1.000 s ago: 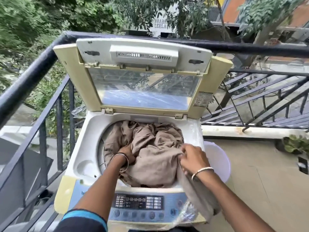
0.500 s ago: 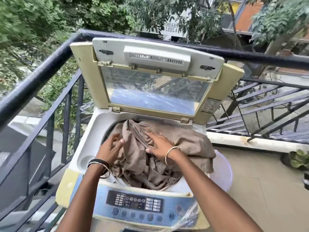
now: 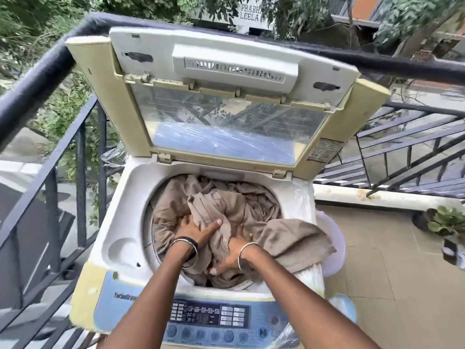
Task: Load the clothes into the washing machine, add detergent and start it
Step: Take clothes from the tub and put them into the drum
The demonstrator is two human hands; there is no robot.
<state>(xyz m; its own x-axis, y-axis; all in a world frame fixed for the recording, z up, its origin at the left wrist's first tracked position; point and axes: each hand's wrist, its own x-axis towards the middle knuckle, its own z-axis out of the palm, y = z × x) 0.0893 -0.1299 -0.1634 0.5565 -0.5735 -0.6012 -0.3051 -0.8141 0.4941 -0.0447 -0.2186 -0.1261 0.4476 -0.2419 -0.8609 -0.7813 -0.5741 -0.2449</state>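
A top-loading washing machine (image 3: 118,217) stands with its lid (image 3: 226,137) raised. Brown-beige clothes (image 3: 251,205) fill the drum. One fold (image 3: 299,240) still drapes over the right rim. My left hand (image 3: 196,230) presses flat on the pile with fingers and thumb spread. My right hand (image 3: 232,256) pushes down into the cloth just beside it, its fingertips partly buried in the folds. The control panel (image 3: 208,316) with its buttons lies under my forearms.
A black balcony railing (image 3: 37,79) runs behind and to the left of the machine. A white plastic tub (image 3: 336,238) sits against the machine's right side. A potted plant (image 3: 448,220) stands on the tiled floor at the far right.
Both hands moved down and toward the front of the drum, pushing the clothes deeper. Less cloth hangs over the right rim than before.
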